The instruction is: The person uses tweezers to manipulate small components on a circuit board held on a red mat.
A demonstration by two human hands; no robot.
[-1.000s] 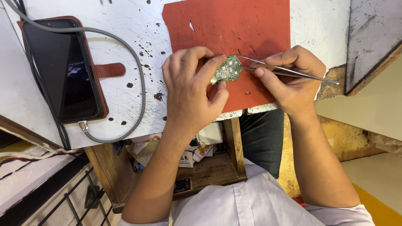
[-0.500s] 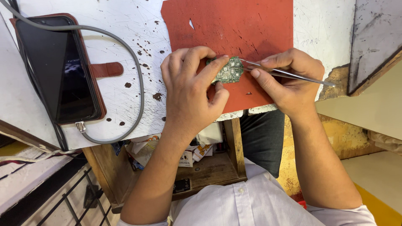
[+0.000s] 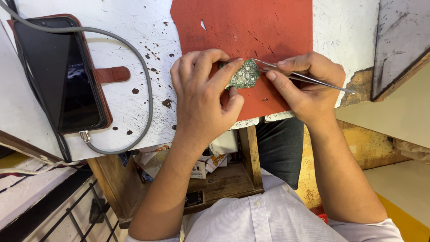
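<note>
Green circuit board (image 3: 243,74) pinched by left hand (image 3: 204,96), steel tweezers (image 3: 304,77) in right hand (image 3: 309,87), red mat (image 3: 251,27)

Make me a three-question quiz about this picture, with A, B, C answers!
1. Where does the phone lie?
A. left of the red mat
B. on the mat
C. under the table
2. What colour is the circuit board?
A. blue
B. green
C. yellow
3. What does the right hand hold?
A. a spoon
B. nothing
C. metal tweezers

Answers:
1 A, it rests on the white table left of the mat.
2 B, green shows between the left hand fingers.
3 C, thin tweezers reach the board.
</note>
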